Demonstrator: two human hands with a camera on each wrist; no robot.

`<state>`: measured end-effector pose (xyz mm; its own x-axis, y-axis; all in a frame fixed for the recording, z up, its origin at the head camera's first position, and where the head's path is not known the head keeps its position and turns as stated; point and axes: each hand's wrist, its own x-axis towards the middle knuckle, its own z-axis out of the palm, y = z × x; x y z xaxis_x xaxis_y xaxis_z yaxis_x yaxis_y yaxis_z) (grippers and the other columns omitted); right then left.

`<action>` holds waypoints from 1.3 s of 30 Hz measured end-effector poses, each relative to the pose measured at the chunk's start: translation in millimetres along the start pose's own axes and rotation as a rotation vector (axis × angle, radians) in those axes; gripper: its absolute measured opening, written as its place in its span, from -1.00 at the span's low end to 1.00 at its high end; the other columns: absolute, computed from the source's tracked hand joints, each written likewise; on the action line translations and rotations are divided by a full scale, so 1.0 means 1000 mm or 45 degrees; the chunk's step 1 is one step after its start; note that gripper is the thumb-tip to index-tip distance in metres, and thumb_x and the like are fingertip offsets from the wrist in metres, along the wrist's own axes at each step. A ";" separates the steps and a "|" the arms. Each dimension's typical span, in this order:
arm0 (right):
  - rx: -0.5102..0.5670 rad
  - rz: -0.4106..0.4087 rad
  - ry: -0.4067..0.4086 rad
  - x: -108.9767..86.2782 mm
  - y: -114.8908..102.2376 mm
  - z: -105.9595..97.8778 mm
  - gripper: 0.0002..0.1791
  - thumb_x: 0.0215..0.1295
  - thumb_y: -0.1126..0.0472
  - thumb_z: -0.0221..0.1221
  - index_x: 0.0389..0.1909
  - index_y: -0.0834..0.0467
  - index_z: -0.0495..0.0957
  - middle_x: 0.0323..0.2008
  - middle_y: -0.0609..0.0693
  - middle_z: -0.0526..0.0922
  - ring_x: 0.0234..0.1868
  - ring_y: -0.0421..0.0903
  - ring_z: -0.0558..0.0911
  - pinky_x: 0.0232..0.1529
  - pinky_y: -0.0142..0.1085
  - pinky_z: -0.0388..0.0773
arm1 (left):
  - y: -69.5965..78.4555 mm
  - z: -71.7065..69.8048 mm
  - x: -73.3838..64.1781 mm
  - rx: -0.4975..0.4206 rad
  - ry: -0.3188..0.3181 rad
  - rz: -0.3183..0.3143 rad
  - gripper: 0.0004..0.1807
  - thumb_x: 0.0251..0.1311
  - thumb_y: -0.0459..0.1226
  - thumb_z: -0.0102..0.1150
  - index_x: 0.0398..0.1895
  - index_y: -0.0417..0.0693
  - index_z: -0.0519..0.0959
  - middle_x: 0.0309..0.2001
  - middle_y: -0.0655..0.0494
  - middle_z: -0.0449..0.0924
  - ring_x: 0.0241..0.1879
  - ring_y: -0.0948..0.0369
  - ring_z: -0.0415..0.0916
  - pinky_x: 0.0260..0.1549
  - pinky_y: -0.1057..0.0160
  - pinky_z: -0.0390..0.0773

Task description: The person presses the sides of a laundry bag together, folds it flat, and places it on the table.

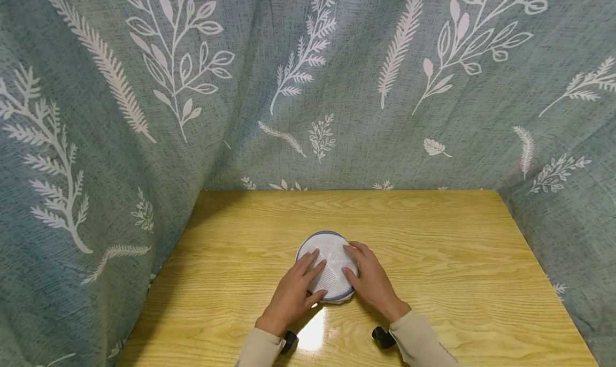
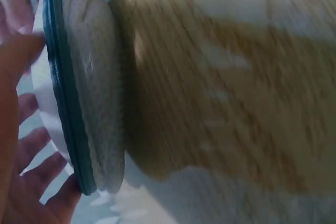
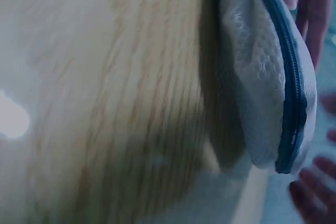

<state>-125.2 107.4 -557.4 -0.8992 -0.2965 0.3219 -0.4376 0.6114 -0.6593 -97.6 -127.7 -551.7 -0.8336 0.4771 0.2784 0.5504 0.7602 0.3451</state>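
A round white mesh laundry bag (image 1: 331,254) with a blue zip round its rim lies on the wooden table between both hands. My left hand (image 1: 295,292) rests on its left side. The fingers are spread over the top and the thumb is at the near edge. On the other side, my right hand (image 1: 372,281) has its fingertips and thumb at the right rim. From the left wrist, the bag's zip (image 2: 65,87) and soft mesh underside show side-on. In the right wrist view the blue zip (image 3: 294,87) runs along the bag, with blurred right fingers (image 3: 315,187) beside it.
The wood-grain table (image 1: 433,233) extends round the bag. A blue-grey curtain (image 1: 356,89) with white leaf prints hangs behind and at both sides. Black wrist mounts (image 1: 383,337) sit under the cuffs. A bright reflection lies on the table before the bag.
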 end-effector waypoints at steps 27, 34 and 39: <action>-0.366 -0.427 -0.443 -0.008 0.010 0.001 0.08 0.14 -0.10 0.58 0.59 0.21 0.31 0.60 0.19 0.29 0.58 0.22 0.32 0.48 0.12 0.41 | -0.003 0.005 0.000 -0.057 -0.203 -0.034 -0.05 0.15 0.05 0.58 0.55 -0.13 0.42 0.61 -0.12 0.25 0.55 -0.15 0.27 0.27 -0.10 0.61; -0.327 -0.409 -0.453 -0.005 0.012 0.000 0.06 0.13 -0.08 0.58 0.58 0.23 0.33 0.58 0.20 0.32 0.56 0.23 0.35 0.45 0.15 0.43 | -0.004 0.005 0.005 -0.099 -0.246 -0.063 -0.06 0.18 0.02 0.58 0.56 -0.13 0.41 0.61 -0.12 0.25 0.56 -0.16 0.25 0.28 -0.13 0.59; -0.392 -0.438 -0.439 -0.004 0.015 0.003 -0.03 0.15 -0.08 0.56 0.51 0.24 0.42 0.53 0.20 0.41 0.52 0.24 0.40 0.41 0.17 0.46 | -0.002 0.006 0.008 -0.062 -0.283 -0.073 -0.11 0.19 0.01 0.56 0.51 -0.20 0.46 0.58 -0.12 0.32 0.55 -0.16 0.27 0.35 -0.14 0.53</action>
<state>-127.7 115.4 -570.9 -0.6760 -0.7067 0.2088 -0.7310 0.6076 -0.3106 -105.2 -122.8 -555.3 -0.8502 0.5236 0.0547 0.4992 0.7690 0.3993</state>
